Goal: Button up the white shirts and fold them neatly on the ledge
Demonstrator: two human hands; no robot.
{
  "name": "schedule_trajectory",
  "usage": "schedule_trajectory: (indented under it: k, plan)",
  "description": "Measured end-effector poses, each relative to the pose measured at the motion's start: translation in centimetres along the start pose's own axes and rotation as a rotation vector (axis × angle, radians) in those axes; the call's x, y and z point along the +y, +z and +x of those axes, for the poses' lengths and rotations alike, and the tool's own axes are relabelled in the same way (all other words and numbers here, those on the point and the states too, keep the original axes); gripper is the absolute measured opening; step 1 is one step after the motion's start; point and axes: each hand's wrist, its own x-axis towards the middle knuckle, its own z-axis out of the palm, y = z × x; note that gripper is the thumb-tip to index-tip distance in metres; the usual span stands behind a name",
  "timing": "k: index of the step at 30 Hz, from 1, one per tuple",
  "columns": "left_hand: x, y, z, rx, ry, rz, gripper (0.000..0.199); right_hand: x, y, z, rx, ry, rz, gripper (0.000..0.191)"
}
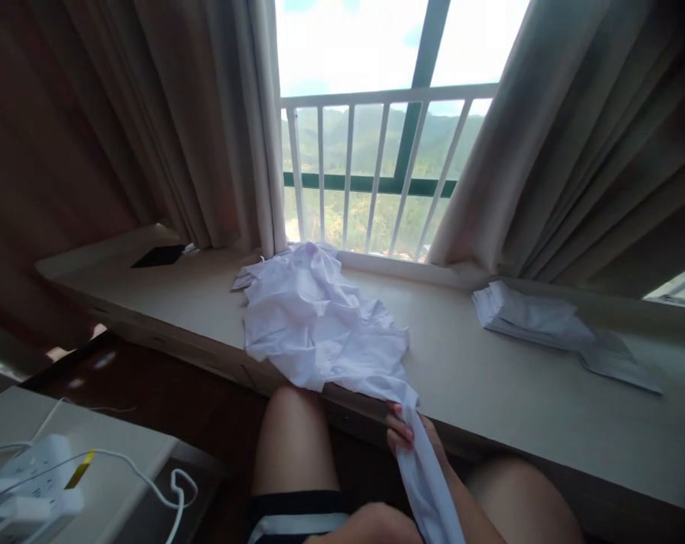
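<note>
A crumpled white shirt (325, 325) is spread over the window ledge, its near edge drooping over the front. One long, narrow part, apparently a sleeve, trails from its right corner down toward my lap. My right hand (402, 431) is closed round this part just below the ledge's edge, fingers curled over the cloth. Low in the view, at the bottom edge, my left hand (373, 525) shows only in part beside the hanging cloth. Its fingers are hidden, so its grip cannot be made out.
Folded white cloth (529, 313) with a flat packet (619, 361) lies on the ledge (449, 340) at right. A dark flat object (158, 257) sits far left. Curtains (223, 128) flank the railed window. A power strip (36, 480) with white cables rests on a table at lower left.
</note>
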Motion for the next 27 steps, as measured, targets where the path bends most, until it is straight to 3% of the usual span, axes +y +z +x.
schedule_trajectory:
  k: [2,7,9,11,13,16,19,21,23,27]
  plan:
    - [-1.4,-2.2,0.3,0.100,-0.034,0.012,0.038,-0.2,-1.6,-1.7,0.010,-0.005,0.044,0.022]
    - [-7.4,-11.6,2.4,0.782,-0.188,0.261,0.024,-0.7,-6.8,-8.2,0.167,-0.063,0.057,0.033]
    - [-10.1,-15.4,3.5,0.934,-0.210,0.449,0.018,-1.2,-8.9,-11.1,0.253,-0.068,0.050,0.032]
    - [-12.2,-18.1,4.6,0.964,-0.262,0.602,0.026,-2.0,-10.5,-13.8,0.348,-0.112,0.043,0.031]
    - [-13.5,-19.3,5.9,0.886,-0.330,0.711,0.041,-2.8,-11.3,-16.1,0.423,-0.163,0.029,0.031]
    - [-14.1,-18.2,7.7,0.665,-0.419,0.794,0.061,-4.4,-11.0,-18.7,0.491,-0.231,0.022,0.026]
    - [-13.8,-15.2,9.0,0.521,-0.452,0.867,0.043,-6.3,-10.0,-20.2,0.601,-0.359,0.024,0.014]
    - [-13.1,-13.2,9.5,0.500,-0.435,0.867,0.026,-7.7,-9.3,-20.5,0.697,-0.434,0.013,0.021]
    - [-12.2,-11.3,9.7,0.508,-0.409,0.735,0.027,-9.4,-8.8,-20.3,0.736,-0.490,-0.017,0.028]
    - [-10.1,-7.6,9.0,0.522,-0.344,0.434,0.035,-13.2,-8.5,-17.9,0.645,-0.606,-0.198,0.030]
